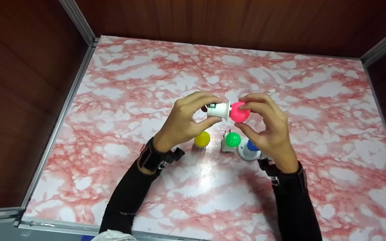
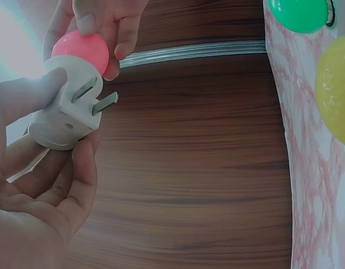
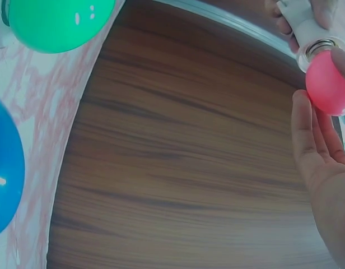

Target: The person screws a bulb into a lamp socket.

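Observation:
My left hand (image 1: 184, 118) grips a white plug-in bulb socket (image 1: 218, 111) on its side, with the mouth facing right. Two flat metal prongs (image 2: 105, 104) stick out of the socket's body in the left wrist view. At that mouth, my right hand (image 1: 270, 129) pinches a pink light bulb (image 1: 237, 115) between thumb and fingers. Part of the bulb's metal screw base (image 3: 320, 47) shows at the socket's rim in the right wrist view; how deep it sits inside is hidden. Both things are held above the table.
Below my hands, a yellow bulb (image 1: 202, 138), a green bulb (image 1: 233, 139) and a blue bulb (image 1: 252, 146) stand in white holders on the marbled table (image 1: 129, 187). The blue one's round base (image 1: 246, 154) is partly behind my right hand. Dark wood panels (image 1: 213, 23) wall the table.

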`<state>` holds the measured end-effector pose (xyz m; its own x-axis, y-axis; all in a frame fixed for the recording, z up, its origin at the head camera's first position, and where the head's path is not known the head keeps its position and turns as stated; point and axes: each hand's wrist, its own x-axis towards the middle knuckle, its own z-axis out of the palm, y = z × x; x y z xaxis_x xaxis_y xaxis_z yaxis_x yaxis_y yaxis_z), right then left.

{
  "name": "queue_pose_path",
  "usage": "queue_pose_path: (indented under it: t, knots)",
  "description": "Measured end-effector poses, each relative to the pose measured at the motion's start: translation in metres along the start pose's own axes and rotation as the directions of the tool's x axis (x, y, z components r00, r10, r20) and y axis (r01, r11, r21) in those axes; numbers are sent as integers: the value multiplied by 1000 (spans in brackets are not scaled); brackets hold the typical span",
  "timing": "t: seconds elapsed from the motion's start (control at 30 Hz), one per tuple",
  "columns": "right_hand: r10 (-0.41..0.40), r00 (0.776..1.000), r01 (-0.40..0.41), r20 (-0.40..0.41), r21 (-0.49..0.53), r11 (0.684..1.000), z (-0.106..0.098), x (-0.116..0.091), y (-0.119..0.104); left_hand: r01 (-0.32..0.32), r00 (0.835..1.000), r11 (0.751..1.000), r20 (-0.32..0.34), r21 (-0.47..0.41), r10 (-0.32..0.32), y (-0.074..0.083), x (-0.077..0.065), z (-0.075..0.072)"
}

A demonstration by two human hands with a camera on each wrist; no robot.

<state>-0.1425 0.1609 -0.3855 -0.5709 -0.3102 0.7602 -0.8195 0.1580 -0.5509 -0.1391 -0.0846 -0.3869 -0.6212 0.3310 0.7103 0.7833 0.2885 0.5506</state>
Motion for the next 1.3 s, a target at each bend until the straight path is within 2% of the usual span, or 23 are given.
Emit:
queue_pose_path:
  t: [0.4, 1.3]
  knots:
    - [77, 997, -76, 20, -20, 997, -2, 0, -5, 10, 1000, 1000, -3, 14, -10, 2, 0, -1]
    - [133, 990, -133, 51, -6, 991, -4, -3, -5, -6, 1000, 1000, 1, 24, 6, 1, 0, -1]
